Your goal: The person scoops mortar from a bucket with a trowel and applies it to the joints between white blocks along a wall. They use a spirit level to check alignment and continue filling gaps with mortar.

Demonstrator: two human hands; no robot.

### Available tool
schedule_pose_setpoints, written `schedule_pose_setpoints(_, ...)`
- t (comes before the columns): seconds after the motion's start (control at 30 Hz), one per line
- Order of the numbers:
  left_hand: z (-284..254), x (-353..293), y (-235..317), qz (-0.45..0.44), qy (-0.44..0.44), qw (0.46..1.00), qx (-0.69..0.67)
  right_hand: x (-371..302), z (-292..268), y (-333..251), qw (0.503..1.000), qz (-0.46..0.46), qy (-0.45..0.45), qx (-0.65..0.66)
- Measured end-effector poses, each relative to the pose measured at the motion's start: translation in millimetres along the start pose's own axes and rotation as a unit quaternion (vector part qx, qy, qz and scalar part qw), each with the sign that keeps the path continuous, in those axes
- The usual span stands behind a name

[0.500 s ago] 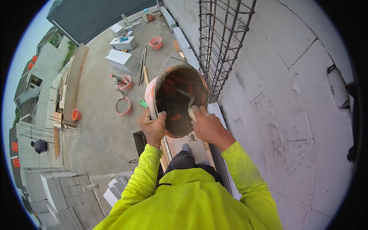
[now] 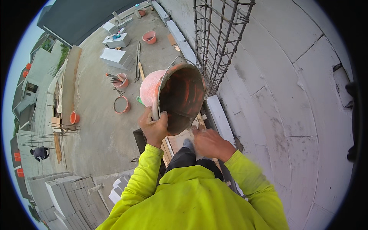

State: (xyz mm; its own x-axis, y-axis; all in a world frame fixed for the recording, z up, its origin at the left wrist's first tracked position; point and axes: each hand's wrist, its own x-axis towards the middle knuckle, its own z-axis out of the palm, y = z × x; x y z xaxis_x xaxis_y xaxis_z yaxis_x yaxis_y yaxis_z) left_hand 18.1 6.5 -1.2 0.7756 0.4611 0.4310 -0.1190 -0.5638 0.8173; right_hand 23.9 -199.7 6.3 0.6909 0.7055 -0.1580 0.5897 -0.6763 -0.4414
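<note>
Left hand (image 2: 153,128) has a closed grip on the orange bucket (image 2: 174,96) rim; blurred right hand (image 2: 209,143) seems open, empty.

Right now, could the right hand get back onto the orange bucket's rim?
Probably yes. The right hand hovers open just below the tilted orange bucket, with nothing between them, while the left hand has a grip on the rim.
</note>
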Motion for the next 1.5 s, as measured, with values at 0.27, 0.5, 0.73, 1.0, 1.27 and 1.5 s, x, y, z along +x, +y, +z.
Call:
schedule_pose_setpoints(0.27,8.9,0.7,24.4,0.097,-0.126,0.987,0.014,33.6,22.3,41.8,0.99,0.035,0.063,0.124)
schedule_pose_setpoints(0.5,4.1,23.9,37.5,0.086,-0.316,0.945,-0.015,-1.6,44.1,73.9,0.694,0.095,-0.112,0.705)
schedule_pose_setpoints(0.73,34.5,25.4,0.5,-0.049,-0.394,0.917,-0.016,-3.9,123.1,55.7,0.391,0.045,-0.012,0.919)
schedule_pose_setpoints(1.0,140.0,-53.3,-166.2,-0.328,-0.196,0.905,-0.185,-30.8,208.8,136.0,0.284,0.153,0.088,0.942)
schedule_pose_setpoints(1.27,117.2,-106.2,-328.6,-0.423,-0.09,0.899,-0.061,-17.8,324.3,352.2,0.509,0.343,0.227,0.756)
schedule_pose_setpoints(1.5,63.3,-129.5,-380.4,-0.437,-0.038,0.898,0.027,107.2,460.2,499.0,0.824,0.445,0.216,0.276)
